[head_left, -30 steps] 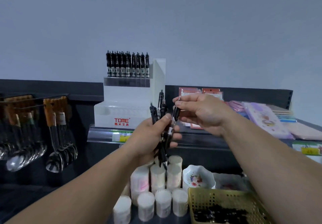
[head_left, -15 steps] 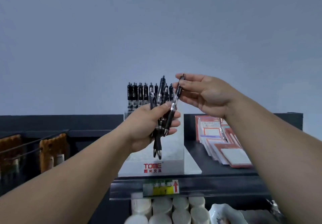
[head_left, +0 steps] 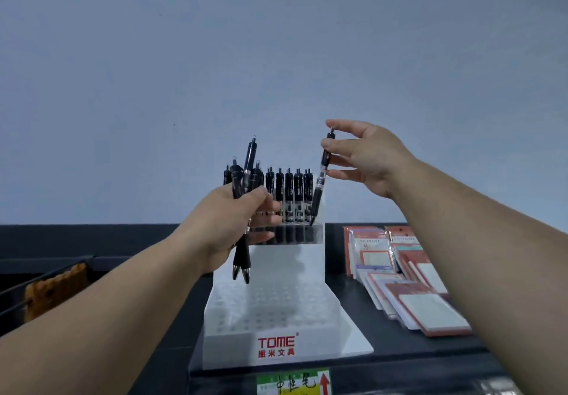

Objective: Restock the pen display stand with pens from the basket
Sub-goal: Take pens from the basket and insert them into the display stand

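Head view. The white pen display stand [head_left: 276,311], marked "TOME" in red, sits on a dark shelf [head_left: 399,345]. A price label [head_left: 293,384] hangs just below the stand's front edge.

The stand's top tier holds a row of black pens [head_left: 289,192], upright, clickers up. The stepped lower tier shows a grid of holes.

The left hand [head_left: 233,225] is in front of the left part of the stand's top tier. Its fingers are curled round a bundle of black pens [head_left: 241,259], tips down and clickers up.

The right hand [head_left: 365,161] is above the stand's right end. Thumb and forefinger pinch the clicker end of a single pen [head_left: 318,193]; the other fingers are loosely spread. The pen is tilted, tip down, at the right end of the top tier. I cannot tell whether the tip is in a hole.

Right of the stand lie packs of notepads [head_left: 408,287], overlapping. Far left of the stand is a brown item [head_left: 52,293], too blurred to identify.
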